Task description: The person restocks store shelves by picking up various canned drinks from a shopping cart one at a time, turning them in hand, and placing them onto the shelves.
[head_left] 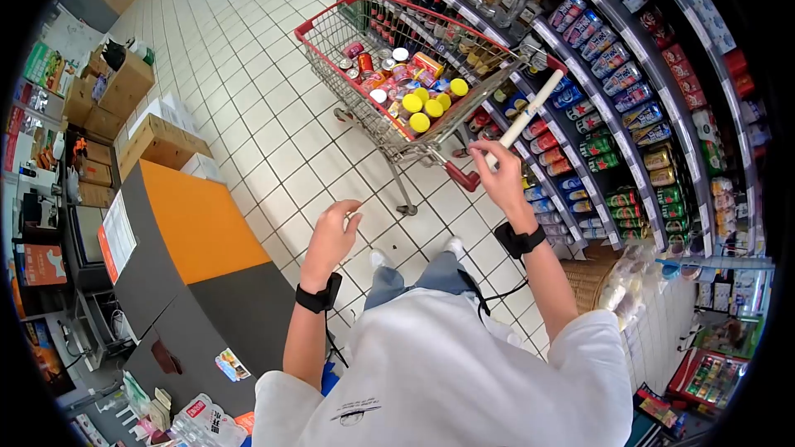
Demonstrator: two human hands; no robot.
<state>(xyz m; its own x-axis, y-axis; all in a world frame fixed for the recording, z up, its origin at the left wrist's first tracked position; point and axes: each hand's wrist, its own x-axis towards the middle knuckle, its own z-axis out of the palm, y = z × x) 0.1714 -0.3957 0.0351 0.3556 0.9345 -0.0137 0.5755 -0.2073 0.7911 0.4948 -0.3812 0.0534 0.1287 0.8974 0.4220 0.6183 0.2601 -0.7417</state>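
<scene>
A shopping cart with a wire basket and red rim stands ahead of me. Cans, jars with yellow lids and colourful packs lie inside it. My right hand is curled round the near end of the cart's pale handle, beside its red corner piece. Part of the handle is hidden behind that hand. My left hand hangs in the air above the tiled floor, fingers loosely bent and thumb apart, holding nothing. Both wrists wear black bands.
Shelves of drink cans and bottles line the right side, close to the cart. A grey and orange counter stands at my left, with cardboard boxes behind it. A wicker basket is near my right elbow.
</scene>
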